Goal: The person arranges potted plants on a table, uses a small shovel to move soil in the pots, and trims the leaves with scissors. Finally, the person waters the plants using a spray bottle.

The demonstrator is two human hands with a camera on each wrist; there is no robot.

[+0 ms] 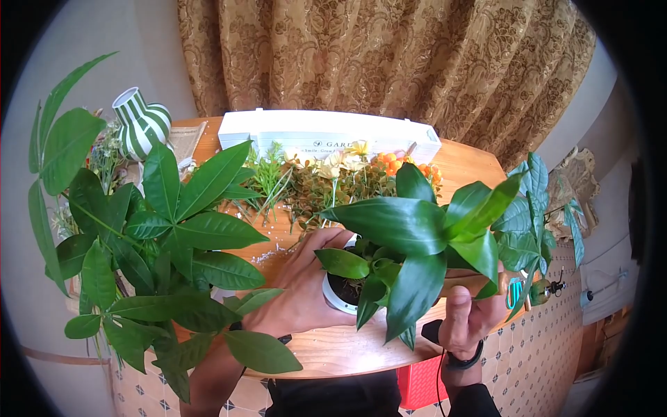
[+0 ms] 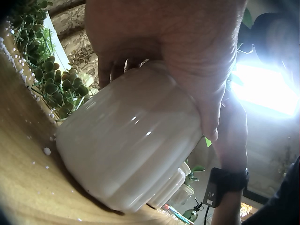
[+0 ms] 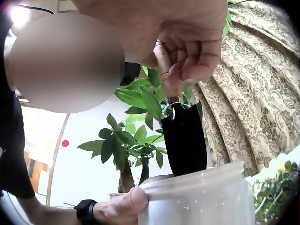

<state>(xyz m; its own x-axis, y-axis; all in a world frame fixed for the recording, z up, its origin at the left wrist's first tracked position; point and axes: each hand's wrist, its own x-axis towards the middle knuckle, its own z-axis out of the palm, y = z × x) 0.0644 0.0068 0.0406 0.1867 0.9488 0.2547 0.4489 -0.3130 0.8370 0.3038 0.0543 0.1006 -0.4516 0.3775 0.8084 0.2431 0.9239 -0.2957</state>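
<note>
My left hand (image 1: pixel 299 288) grips the side of a glossy white pot (image 2: pixel 131 140), thumb and fingers spread around it below the rim. The pot rests on the wooden table and holds dark soil (image 1: pixel 345 288) and a plant with broad, glossy leaves (image 1: pixel 410 226). In my right hand (image 3: pixel 187 51) is a small trowel, its wooden handle (image 3: pixel 164 68) held in curled fingers. Its black blade (image 3: pixel 185 140) points down at the pot's rim, the tip hidden behind the wall. Seen from the head, leaves cover part of the right hand (image 1: pixel 460 321) and hide the blade.
A large leafy potted tree (image 1: pixel 174 229) spreads across the left. Cut greenery (image 1: pixel 306 194) and orange flowers (image 1: pixel 394 165) lie before a white planter box (image 1: pixel 326 130). White granules (image 2: pixel 47 151) dot the table. Another plant (image 1: pixel 528 215) and a spray bottle (image 1: pixel 540 290) stand right.
</note>
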